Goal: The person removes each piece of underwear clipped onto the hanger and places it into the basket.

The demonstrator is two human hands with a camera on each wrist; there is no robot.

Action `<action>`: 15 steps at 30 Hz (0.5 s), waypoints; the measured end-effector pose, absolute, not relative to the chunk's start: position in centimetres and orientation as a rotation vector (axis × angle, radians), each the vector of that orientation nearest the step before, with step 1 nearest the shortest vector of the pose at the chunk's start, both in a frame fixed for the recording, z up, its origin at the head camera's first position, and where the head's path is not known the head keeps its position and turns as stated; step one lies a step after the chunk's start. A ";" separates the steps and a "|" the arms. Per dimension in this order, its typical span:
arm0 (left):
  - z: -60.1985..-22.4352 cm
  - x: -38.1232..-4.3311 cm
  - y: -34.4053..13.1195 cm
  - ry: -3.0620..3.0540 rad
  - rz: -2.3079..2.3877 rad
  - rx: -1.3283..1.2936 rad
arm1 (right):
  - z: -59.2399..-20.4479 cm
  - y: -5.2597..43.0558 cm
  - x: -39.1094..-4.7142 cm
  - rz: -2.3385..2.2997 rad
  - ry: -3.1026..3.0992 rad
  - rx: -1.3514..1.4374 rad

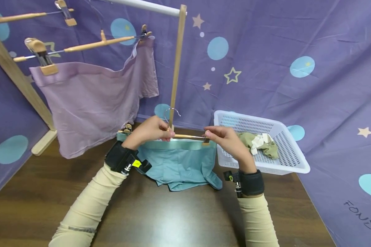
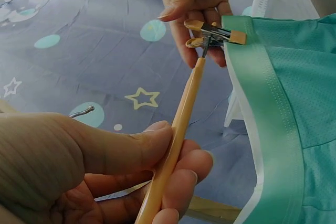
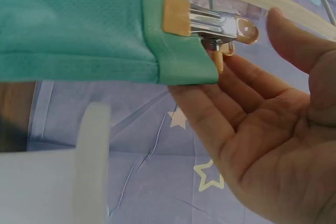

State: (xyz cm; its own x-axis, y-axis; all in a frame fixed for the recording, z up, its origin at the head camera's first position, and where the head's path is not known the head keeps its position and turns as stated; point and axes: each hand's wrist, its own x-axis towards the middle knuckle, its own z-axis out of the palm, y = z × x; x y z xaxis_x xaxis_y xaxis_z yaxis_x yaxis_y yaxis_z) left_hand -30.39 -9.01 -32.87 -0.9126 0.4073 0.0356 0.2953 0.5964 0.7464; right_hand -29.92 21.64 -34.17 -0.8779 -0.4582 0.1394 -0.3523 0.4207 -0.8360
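Teal shorts [image 1: 179,166] hang by their waistband from a wooden clip hanger [image 1: 185,136], low over the table. My left hand [image 1: 150,130] holds the hanger's bar [image 2: 181,124], pinched between thumb and fingers near the middle. At the right end, a metal clip with wooden-coloured tips [image 3: 210,22] bites the waistband. My right hand [image 3: 273,124] is beside this clip, its fingers extended behind the clip and the waistband's edge. In the right wrist view its thumb stands apart from the clip's lever. The left clip [image 1: 127,129] is partly hidden behind my left wrist.
Mauve shorts [image 1: 89,99] hang from another clip hanger on the rack [image 1: 177,65] at the left. A further hanger [image 1: 24,16] is at the upper left. To the right, a white basket [image 1: 292,151] holds olive and white cloth [image 1: 266,145] on the brown table [image 1: 173,219].
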 end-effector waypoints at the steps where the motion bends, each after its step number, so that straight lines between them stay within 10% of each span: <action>1: -32.9 -30.4 -9.0 2.681 1.217 0.596 | -34.2 21.6 -29.9 -1.460 2.550 -0.723; 15: -33.7 -31.2 -9.3 2.697 1.242 0.672 | -35.2 21.0 -30.7 -1.543 2.532 -0.648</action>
State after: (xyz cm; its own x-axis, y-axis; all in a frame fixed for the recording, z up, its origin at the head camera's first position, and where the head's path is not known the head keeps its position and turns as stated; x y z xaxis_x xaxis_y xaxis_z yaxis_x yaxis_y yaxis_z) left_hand -31.16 -9.25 -33.69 -0.8980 0.4298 0.0937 0.3507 0.5710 0.7423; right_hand -30.71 21.04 -35.18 -0.9034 -0.4093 0.1281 -0.3016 0.3938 -0.8683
